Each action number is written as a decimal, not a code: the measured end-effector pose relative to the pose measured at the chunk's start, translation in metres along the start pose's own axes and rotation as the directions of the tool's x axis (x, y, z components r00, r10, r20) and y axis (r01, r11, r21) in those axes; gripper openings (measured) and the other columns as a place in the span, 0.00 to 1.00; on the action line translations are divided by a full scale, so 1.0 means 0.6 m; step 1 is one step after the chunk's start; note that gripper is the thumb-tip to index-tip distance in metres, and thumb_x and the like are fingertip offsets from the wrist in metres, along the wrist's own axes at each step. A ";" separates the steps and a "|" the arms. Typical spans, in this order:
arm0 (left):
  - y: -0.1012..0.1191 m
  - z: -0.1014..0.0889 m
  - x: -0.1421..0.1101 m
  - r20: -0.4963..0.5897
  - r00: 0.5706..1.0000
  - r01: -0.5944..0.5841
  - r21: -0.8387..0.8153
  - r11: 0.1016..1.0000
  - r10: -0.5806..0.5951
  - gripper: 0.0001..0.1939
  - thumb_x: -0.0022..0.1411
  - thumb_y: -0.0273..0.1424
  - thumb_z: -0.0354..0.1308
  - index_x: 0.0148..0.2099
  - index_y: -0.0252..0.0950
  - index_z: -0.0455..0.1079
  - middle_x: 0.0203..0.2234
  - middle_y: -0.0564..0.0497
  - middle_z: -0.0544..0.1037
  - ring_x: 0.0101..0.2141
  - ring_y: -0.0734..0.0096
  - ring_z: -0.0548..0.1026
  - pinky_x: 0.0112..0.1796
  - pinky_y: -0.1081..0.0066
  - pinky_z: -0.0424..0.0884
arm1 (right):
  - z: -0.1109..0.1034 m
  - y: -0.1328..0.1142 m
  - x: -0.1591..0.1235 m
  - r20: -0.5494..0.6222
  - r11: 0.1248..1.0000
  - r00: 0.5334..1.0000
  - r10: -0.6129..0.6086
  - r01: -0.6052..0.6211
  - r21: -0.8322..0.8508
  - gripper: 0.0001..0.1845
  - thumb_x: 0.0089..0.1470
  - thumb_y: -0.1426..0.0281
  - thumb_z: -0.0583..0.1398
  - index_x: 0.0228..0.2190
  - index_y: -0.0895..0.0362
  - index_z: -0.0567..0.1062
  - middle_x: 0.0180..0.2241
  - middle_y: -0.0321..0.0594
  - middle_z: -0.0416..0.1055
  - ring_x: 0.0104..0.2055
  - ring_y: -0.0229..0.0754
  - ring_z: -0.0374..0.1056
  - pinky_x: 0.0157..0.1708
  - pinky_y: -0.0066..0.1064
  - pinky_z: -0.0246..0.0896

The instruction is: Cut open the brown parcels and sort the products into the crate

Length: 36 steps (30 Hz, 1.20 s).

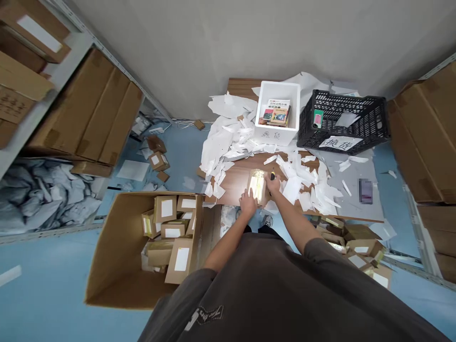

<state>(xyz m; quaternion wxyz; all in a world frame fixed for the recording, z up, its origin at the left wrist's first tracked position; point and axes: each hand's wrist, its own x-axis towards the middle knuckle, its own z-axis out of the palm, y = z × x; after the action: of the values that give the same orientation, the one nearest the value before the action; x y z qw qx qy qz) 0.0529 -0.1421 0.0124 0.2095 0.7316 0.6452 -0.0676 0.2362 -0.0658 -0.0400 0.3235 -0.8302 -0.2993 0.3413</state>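
A small cardboard box [258, 186] lies on the wooden table in front of me, its top shiny with clear and yellowish tape. My left hand [248, 203] rests on the box's near left edge with the fingers stretched out and apart. At the right side of the box, my right hand [273, 184] is closed around a small black-and-yellow tool that looks like a box cutter [272, 176]; its blade does not show. Torn white paper [292, 187] lies just right of my right hand.
Behind the paper scraps stand a white bin [278, 137] with books and a black crate [342, 121]. A large carton [117, 247] of small boxes is at my left. Opened boxes [359, 247] lie at lower right. Shelving [81, 52] stands at left.
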 end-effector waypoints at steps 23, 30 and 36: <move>0.041 -0.044 0.077 0.187 0.822 -0.568 0.222 0.792 0.537 0.32 0.62 0.32 0.72 0.65 0.34 0.69 0.56 0.36 0.77 0.58 0.49 0.74 0.61 0.56 0.65 | -0.056 0.079 -0.035 0.037 0.994 0.994 0.104 -0.104 -0.018 0.36 0.43 0.58 0.74 0.51 0.52 0.69 0.47 0.50 0.82 0.52 0.58 0.79 0.51 0.41 0.73; 0.067 -0.015 0.061 0.095 0.916 -0.402 0.196 0.895 0.391 0.26 0.62 0.35 0.72 0.61 0.36 0.74 0.65 0.36 0.73 0.65 0.46 0.69 0.66 0.54 0.62 | -0.076 0.076 -0.021 0.088 0.997 0.995 -0.039 0.045 -0.058 0.29 0.54 0.51 0.69 0.49 0.52 0.68 0.47 0.49 0.80 0.50 0.55 0.78 0.49 0.40 0.72; 0.071 -0.009 0.075 0.168 0.920 -0.381 0.168 0.909 0.355 0.38 0.60 0.32 0.71 0.70 0.36 0.67 0.74 0.36 0.64 0.74 0.43 0.58 0.73 0.45 0.50 | -0.157 0.125 -0.055 0.561 0.987 0.814 -0.149 0.160 0.030 0.24 0.69 0.43 0.53 0.37 0.50 0.69 0.30 0.36 0.76 0.26 0.43 0.71 0.30 0.33 0.68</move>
<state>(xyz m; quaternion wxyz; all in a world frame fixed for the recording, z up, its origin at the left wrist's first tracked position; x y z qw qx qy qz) 0.1008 -0.1020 0.0098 0.1876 0.8511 0.4702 -0.1393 0.3092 -0.1669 -0.0305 0.2403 -0.6692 -0.4504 0.5400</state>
